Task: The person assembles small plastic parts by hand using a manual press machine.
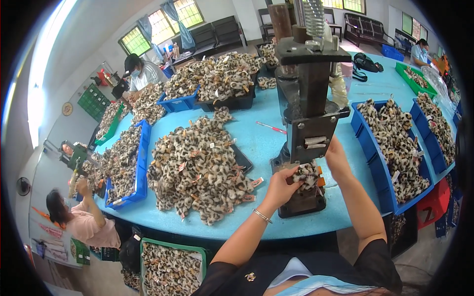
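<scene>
Head view: near the light-blue table's (264, 160) front edge, the left hand's thumb and fingers (291, 178) pinch one spotted black-and-white plush piece (308, 176) at one dark metal press (314, 101); the right hand (338, 159) has hidden fingertips, grip untellable. One slim red pen (270, 127) lies farther back.

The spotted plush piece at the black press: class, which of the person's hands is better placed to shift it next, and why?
Probably the left hand: its thumb and fingers are on the plush piece. The right hand is higher, beside the press head, its fingertips hidden.
</scene>
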Demonstrator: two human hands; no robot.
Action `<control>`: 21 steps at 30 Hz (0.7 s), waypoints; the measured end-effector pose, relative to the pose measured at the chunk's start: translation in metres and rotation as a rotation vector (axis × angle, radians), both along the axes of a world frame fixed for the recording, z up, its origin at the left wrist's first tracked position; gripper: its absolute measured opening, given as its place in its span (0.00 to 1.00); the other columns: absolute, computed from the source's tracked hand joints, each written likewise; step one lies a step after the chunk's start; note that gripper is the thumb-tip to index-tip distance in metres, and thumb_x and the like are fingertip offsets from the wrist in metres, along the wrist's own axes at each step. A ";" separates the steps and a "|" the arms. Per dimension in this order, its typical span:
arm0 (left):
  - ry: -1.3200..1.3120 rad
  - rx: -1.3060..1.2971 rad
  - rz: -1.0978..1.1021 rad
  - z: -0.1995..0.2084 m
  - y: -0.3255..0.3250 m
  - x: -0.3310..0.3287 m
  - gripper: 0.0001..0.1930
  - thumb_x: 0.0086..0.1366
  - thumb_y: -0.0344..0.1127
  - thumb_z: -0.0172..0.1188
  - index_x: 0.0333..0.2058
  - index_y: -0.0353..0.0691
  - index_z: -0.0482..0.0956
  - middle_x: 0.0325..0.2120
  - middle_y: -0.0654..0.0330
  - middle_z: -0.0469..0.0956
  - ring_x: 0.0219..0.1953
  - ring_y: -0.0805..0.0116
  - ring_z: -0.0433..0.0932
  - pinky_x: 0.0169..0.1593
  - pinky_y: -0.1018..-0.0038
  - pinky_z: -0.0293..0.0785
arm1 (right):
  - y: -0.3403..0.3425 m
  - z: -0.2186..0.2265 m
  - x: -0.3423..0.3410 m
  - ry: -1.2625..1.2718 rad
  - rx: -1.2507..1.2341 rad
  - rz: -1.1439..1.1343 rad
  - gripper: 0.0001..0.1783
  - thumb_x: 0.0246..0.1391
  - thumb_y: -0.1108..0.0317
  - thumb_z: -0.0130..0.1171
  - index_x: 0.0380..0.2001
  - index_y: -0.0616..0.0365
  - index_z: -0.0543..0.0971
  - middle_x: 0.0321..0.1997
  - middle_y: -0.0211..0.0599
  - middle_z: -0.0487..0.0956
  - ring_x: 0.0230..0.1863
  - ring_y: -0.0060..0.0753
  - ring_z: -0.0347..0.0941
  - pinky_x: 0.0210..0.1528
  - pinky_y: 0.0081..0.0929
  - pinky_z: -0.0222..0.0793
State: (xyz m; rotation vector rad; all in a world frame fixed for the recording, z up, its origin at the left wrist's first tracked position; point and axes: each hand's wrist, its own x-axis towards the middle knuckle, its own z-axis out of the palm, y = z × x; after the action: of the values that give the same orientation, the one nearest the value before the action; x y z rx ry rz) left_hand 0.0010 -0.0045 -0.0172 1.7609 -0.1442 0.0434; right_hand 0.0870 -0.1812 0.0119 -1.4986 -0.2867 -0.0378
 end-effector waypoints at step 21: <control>-0.003 0.184 -0.031 0.012 0.004 0.003 0.24 0.51 0.22 0.63 0.49 0.25 0.72 0.34 0.57 0.81 0.35 0.77 0.77 0.38 0.78 0.74 | -0.025 0.156 0.058 -0.183 0.205 -0.382 0.26 0.59 0.50 0.48 0.49 0.62 0.73 0.42 0.36 0.76 0.42 0.26 0.71 0.46 0.25 0.64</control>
State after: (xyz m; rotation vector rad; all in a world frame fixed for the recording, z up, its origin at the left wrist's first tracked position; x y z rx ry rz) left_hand 0.0036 -0.0008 -0.0053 1.9423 -0.1822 0.0100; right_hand 0.1455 -0.2058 0.1682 -1.3292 -0.1343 -0.4979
